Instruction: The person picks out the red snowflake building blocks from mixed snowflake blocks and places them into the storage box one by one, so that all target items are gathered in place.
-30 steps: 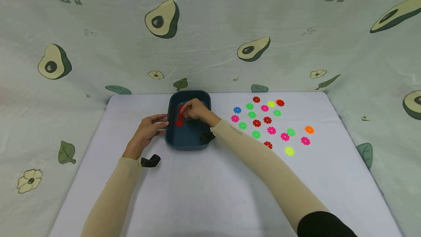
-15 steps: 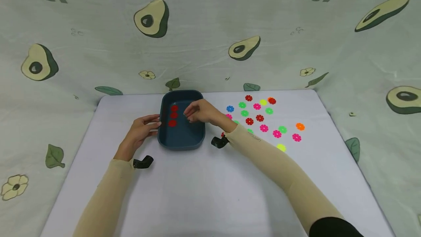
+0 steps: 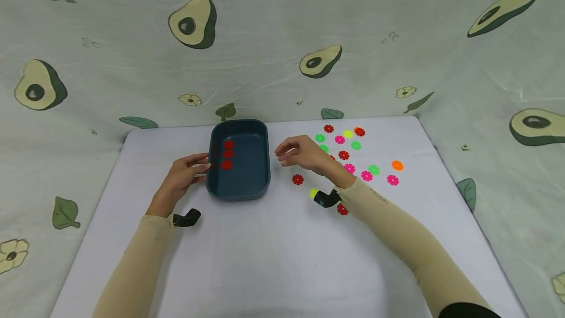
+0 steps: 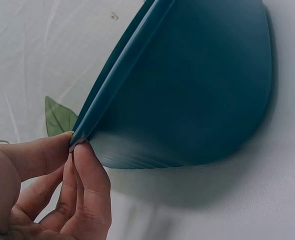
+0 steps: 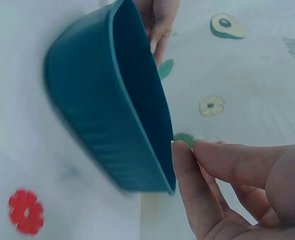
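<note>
My left hand (image 3: 187,175) pinches the left rim of a dark teal plastic tray (image 3: 240,188); in the left wrist view thumb and forefinger grip that rim (image 4: 122,65). Inside the tray a column of three red notched discs (image 3: 227,165) lies toward the left side. Just outside the tray's right wall, my right hand (image 3: 304,153) hovers over the white table with fingers loosely bent. In the right wrist view its thumb and forefinger tips (image 5: 182,150) come close together with nothing visible between them. A red disc (image 3: 297,179) lies below this hand.
Several loose discs lie spread over the table's right side, among them pink (image 3: 367,175), green (image 3: 374,170), orange (image 3: 397,165) and yellow (image 3: 314,193); the right hand and forearm hide some. A cloth (image 3: 256,63) printed with avocados hangs behind the table (image 3: 265,259).
My right hand has come up out of the tray and moved right, past its right wall. The left hand stays on the rim. The red discs in the tray are now uncovered.
</note>
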Demonstrator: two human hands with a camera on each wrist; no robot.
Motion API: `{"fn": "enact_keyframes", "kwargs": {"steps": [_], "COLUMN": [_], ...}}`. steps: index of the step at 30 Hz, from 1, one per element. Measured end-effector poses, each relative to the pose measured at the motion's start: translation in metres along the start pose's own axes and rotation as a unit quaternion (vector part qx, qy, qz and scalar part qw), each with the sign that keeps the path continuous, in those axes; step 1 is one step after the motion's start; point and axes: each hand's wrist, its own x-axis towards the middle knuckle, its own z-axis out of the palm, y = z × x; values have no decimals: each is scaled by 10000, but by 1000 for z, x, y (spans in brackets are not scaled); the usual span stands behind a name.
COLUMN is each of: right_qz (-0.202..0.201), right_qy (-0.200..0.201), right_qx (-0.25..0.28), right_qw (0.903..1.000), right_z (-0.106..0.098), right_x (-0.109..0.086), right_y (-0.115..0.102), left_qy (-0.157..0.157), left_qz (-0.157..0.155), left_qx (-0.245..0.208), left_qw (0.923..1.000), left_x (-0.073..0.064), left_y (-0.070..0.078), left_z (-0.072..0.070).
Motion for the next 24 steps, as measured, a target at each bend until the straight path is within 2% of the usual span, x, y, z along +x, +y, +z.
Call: {"fn": "enact_keyframes", "kwargs": {"steps": [10, 15, 24], "right_qz": [280, 430, 755], "right_qy": [469, 691, 954], "right_qx": [237, 65, 58], "right_qw": [9982, 9967, 9926], "right_z": [-35, -52, -69], "right_x": [-36, -58, -92], "right_y": [35, 54, 84], "left_qy": [12, 18, 59], "left_qz": [-71, -101, -101], "left_qx": [-15, -55, -12], "left_qw": [10000, 9999, 9999], "left_x": [6, 8, 6], "left_y": [-3, -5, -4], "left_z": [-1, -2, -2]}}
